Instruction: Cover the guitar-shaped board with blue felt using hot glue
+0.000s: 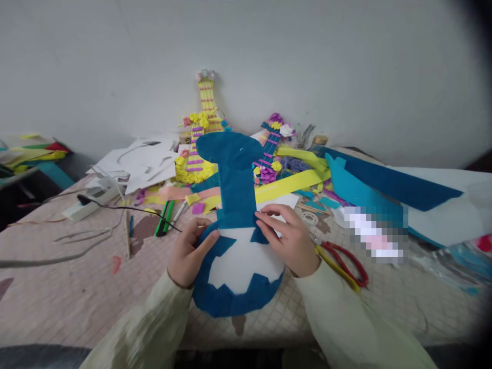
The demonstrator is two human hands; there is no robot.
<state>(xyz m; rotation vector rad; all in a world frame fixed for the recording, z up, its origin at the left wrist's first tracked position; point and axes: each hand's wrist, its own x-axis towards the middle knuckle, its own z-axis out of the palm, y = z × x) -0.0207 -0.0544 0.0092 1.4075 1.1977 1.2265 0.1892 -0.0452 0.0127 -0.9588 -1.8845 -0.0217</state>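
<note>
A guitar-shaped cutout (237, 189) covered in dark blue paper is between my hands above the table. Blue flaps are folded over the edges of its round lower part, and white card (240, 269) shows in the middle. My left hand (195, 251) grips the left side where the neck meets the body, thumb on top and fingers partly hidden. On the other side, my right hand (289, 240) pinches the right edge near the bottom of the neck with thumb and fingertips.
Red-handled scissors (348, 261) lie right of my right hand. A green utility knife (164, 219) and a power strip (92, 201) are on the left. Behind stand decorated yellow (206, 97) and blue-purple (271, 146) crafts. Blue paper (400, 179) spreads across the right.
</note>
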